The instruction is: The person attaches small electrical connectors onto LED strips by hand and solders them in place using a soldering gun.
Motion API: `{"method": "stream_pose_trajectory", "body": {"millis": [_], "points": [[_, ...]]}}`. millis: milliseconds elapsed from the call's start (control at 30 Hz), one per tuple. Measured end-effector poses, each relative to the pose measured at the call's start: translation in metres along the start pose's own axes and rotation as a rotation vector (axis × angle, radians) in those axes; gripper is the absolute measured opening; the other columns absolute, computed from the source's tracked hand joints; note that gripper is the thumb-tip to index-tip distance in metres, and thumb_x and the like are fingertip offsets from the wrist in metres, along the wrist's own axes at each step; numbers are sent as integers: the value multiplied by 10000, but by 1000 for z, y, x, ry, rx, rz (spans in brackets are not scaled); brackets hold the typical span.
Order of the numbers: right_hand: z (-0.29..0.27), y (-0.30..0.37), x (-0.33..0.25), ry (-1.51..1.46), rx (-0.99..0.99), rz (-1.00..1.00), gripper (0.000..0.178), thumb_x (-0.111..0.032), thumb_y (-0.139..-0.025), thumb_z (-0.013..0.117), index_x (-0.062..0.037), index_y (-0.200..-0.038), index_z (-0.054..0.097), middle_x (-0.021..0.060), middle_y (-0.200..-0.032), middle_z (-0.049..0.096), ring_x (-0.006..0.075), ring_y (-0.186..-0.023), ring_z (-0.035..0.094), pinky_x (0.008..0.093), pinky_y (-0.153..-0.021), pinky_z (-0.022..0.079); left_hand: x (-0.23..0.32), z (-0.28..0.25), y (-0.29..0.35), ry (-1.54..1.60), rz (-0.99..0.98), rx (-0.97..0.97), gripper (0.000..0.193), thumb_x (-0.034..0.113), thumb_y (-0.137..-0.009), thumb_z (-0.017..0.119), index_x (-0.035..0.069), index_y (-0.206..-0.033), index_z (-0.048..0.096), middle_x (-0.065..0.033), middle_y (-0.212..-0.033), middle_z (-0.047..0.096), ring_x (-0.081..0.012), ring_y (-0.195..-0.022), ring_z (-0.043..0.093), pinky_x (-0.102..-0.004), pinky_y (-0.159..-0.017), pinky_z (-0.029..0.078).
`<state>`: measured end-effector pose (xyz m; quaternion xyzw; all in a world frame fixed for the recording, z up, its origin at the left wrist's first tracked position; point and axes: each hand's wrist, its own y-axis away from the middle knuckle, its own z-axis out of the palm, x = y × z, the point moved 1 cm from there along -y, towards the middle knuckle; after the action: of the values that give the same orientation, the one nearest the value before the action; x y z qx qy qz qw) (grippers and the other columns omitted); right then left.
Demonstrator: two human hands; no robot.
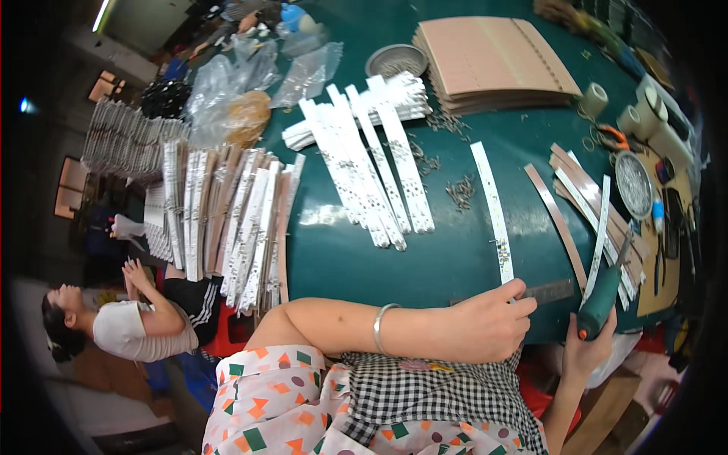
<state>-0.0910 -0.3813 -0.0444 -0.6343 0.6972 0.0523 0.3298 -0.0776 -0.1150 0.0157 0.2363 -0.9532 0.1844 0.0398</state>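
On green tabletop (356, 277), a forward-pointing white strip (491, 205) is held by the nearer left hand (497, 322), a tool (604, 297) by the right hand (595, 349).

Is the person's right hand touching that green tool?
Touching. The head view shows the right hand gripping the green tool around its lower end.

A tube light (100, 14) glows beyond a green-topped table (341, 269).
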Motion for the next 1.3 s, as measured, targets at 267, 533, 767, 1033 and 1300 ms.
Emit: {"method": "stream_pose_trajectory", "body": {"millis": [267,533,767,1033,1300], "points": [[3,9,1,-356,77,-14,659,84,-765,748,62,-1336,420,101,-1005,613,174,-857,614,289,-773,517,-76,-62,73,-191,-363,-152,191,173,-770,611,106,-927,695,13,-885,622,-172,-908,535,-335,-839,404],[21,18,-61,-466,-85,-252,609,32,-727,790,41,-1261,497,89,-960,647,171,-832,651,284,-728,516,-107,-75,135,-244,-581,-244,179,98,-768,609,116,-890,738,36,-953,681,-160,-932,549,-315,-837,405],[37,18,-81,-417,-254,-246,619,-2,-683,767,89,-1238,506,198,-1024,657,318,-880,686,353,-799,529,-107,-73,139,-178,-606,-209,262,4,-760,585,96,-953,736,-1,-1023,687,-189,-984,572,-325,-852,409],[37,12,-95,-417,-159,-341,601,-91,-672,798,61,-1188,530,188,-989,647,340,-832,664,365,-747,525,-93,-70,97,-28,-627,53,240,-22,-727,673,72,-945,708,-41,-975,686,-243,-901,597,-360,-776,426],[12,10,-84,-600,-205,-250,579,-86,-736,762,76,-1228,504,155,-1025,666,231,-874,682,311,-793,528,-124,-3,50,-29,-654,173,99,79,-712,764,87,-804,730,-60,-761,635,-262,-771,571,-367,-693,427]]}}
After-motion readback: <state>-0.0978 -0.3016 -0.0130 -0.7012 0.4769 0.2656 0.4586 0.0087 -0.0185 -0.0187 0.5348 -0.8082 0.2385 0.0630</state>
